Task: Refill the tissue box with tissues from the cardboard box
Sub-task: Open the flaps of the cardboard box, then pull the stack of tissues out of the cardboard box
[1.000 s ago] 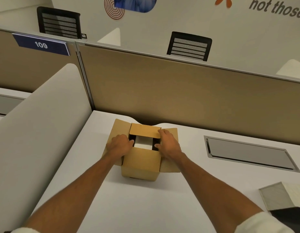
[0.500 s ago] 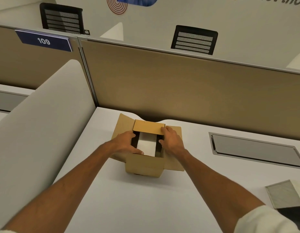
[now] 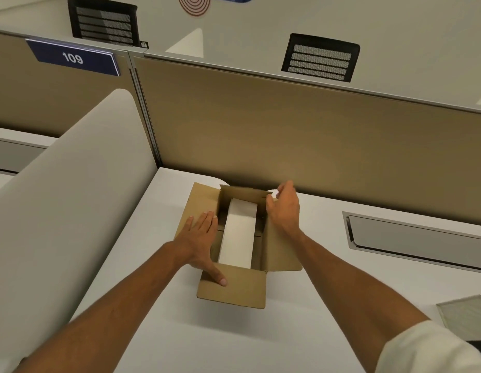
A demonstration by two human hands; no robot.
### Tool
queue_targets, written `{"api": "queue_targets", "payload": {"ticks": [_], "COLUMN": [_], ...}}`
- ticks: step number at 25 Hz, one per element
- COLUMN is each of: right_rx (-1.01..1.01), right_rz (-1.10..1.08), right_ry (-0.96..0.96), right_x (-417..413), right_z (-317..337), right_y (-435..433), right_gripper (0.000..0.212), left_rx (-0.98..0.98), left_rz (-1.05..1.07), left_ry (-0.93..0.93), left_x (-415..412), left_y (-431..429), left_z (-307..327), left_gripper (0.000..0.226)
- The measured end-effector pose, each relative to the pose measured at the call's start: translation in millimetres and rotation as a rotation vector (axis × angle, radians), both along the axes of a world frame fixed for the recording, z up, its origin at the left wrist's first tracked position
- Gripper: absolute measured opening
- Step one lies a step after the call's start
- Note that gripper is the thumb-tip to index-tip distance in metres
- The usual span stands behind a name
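1. the cardboard box point(image 3: 232, 288) sits on the white worktop point(image 3: 301, 332), close to the tan partition point(image 3: 301, 130) at the back, with all its top flaps folded outward so the inside shows.
2. a white stack of tissues point(image 3: 238, 232) stands in the middle of the cardboard box, running from front to back, with dark gaps on both sides of it.
3. the left hand point(image 3: 200, 239) lies flat, palm down, on the left flap; its fingers point(image 3: 207, 220) are spread and straight, gripping nothing, and the thumb reaches onto the near flap at the front.
4. the right hand point(image 3: 283, 208) is at the far right corner of the cardboard box, over the right flap; its fingers point(image 3: 286, 185) are loosely curled and parted, and no object is held in them. whether they touch the flap edge cannot be told.
5. both forearms reach in from the bottom of the view; a white sleeve point(image 3: 427, 348) shows on the right arm.
6. to the right, well apart from the cardboard box, a grey hatch point(image 3: 417, 238) is set into the worktop.
7. at the lower right edge lies the tissue box point(image 3: 465, 316), only partly in view, pale grey on top.
8. a blue sign point(image 3: 73, 58) reading 109 is fixed on the partition at the left, and two black chairs point(image 3: 320, 58) stand beyond it.
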State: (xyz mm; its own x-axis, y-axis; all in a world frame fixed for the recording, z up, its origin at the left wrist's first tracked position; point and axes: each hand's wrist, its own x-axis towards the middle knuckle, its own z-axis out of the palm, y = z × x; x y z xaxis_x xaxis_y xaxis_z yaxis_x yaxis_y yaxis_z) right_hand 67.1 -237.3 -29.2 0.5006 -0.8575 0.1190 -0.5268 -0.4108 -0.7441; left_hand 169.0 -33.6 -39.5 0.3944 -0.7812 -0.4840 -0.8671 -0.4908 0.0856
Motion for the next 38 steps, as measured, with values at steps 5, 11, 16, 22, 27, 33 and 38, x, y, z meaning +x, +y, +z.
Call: {"api": "queue_targets", "payload": {"ticks": [5, 11, 16, 22, 27, 33, 38], "right_rx": [0.153, -0.168, -0.218, -0.161, 0.402, 0.805, 0.871], "right_rz": [0.008, 0.269, 0.341, 0.24, 0.122, -0.035, -0.091], "right_ry": [-0.046, 0.54, 0.616, 0.337, 0.404, 0.371, 0.286], "right_x": [15.9, 27.6, 21.5, 16.0, 12.5, 12.1, 16.7], "right_z": [-1.0, -13.3, -20.9, -9.4, -30.5, -45.4, -51.7], "right_y": [-11.6, -16.7, -13.2, 23.3, 73.8, 75.2, 67.4], "right_gripper": [0.012, 0.03, 0.042, 0.045, 0.067, 0.058, 0.057], "left_rx": [-0.045, -0.114, -0.144, -0.108, -0.085, -0.072, -0.073], "left_rz": [0.035, 0.085, 0.107, 0.11, 0.11, 0.109, 0.104], "left_ry": [-0.006, 0.024, 0.021, 0.031, 0.001, -0.003, -0.006], "left_x": [-1.2, -7.1, -9.0, -9.0, -9.5, -8.5, -9.0], "left_y": [0.4, -2.2, -2.9, -3.7, -4.6, -5.6, -7.4], "left_z": [-6.6, -11.1, -12.0, -7.9, -6.9, -9.3, -13.0], "left_gripper": [0.159, 0.159, 0.159, 0.161, 0.16, 0.161, 0.16]}}
